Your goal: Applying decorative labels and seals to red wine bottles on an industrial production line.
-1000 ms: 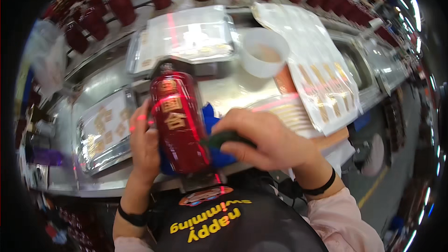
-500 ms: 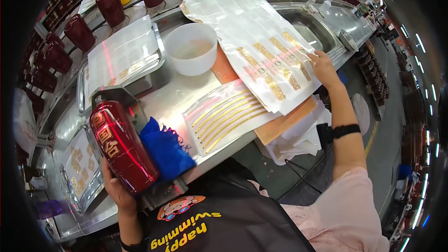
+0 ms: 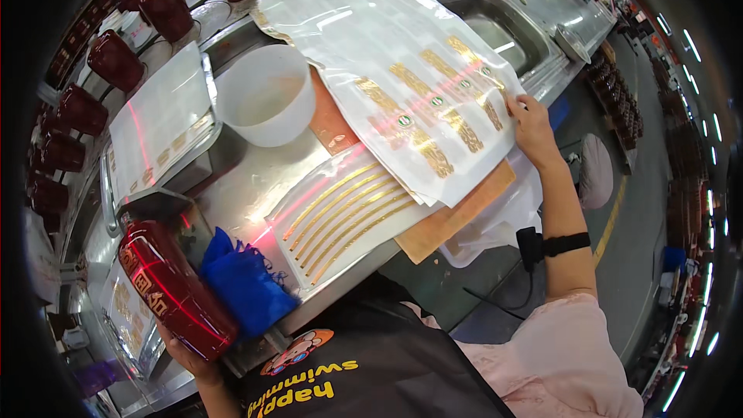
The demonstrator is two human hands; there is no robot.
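Bottle: where is it laid, and how is the left hand placed against it?

It is laid on its side at a metal rest, neck to the upper left, with gold pieces seen on its left. Its lower left side, near the base, is met by the hand.

Is it clamped?

That cannot be told; the fingers are largely hidden by the bottle.

What is seen to the right?

A blue cloth just beside it, then a white bowl, then gold strips, partly overlapped by a white sheet.

And the right hand?

The sheet's right edge is pinched in its fingers, well apart from the bottle.
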